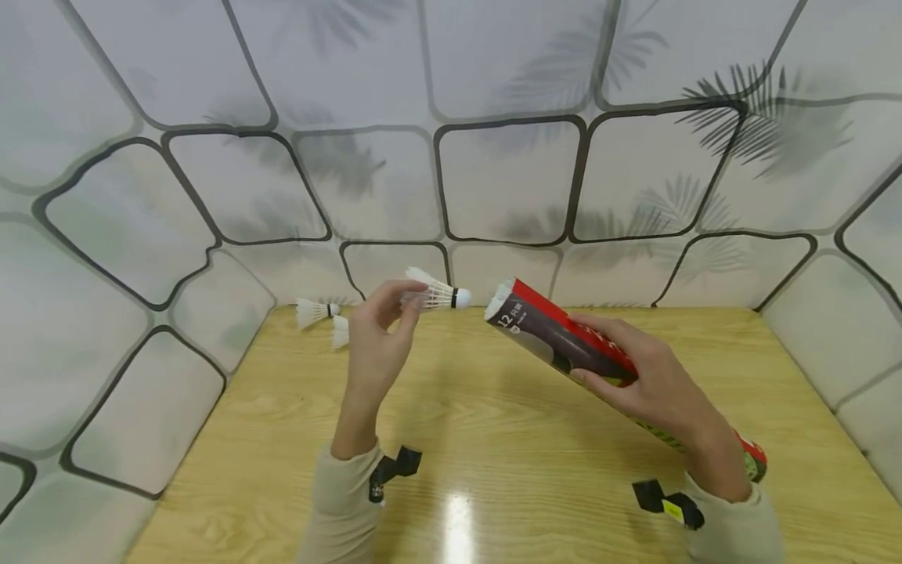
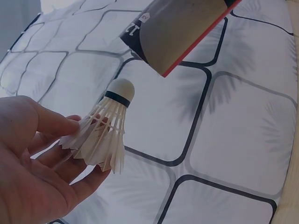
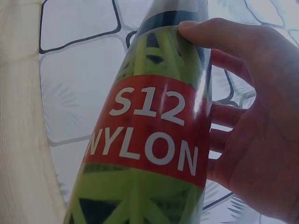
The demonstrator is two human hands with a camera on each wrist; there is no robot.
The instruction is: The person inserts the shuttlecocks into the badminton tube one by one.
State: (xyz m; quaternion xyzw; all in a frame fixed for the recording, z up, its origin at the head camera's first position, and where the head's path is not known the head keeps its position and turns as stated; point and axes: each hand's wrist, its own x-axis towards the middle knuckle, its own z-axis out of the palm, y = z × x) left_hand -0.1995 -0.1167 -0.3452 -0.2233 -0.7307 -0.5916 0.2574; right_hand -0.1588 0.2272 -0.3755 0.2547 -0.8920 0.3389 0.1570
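My left hand (image 1: 380, 337) pinches a white shuttlecock (image 1: 440, 293) by its feathers, its cork pointing right toward the tube. In the left wrist view the thumb and fingers of the left hand (image 2: 51, 158) are on the skirt of the shuttlecock (image 2: 105, 133), below its dark band. My right hand (image 1: 651, 376) grips a shuttlecock tube (image 1: 557, 329) round its middle, tilted with its upper end toward the shuttlecock. White feathers show at that end. A gap separates cork and tube. In the right wrist view the right hand (image 3: 261, 112) is curled round the tube (image 3: 140, 126), lettered "S12 NYLON".
Two more shuttlecocks lie at the back left of the wooden table (image 1: 451, 439): one shuttlecock (image 1: 313, 312) in full view, another shuttlecock (image 1: 340, 332) partly behind the left hand. A patterned cloth wall (image 1: 507, 180) rises behind the table and along both sides.
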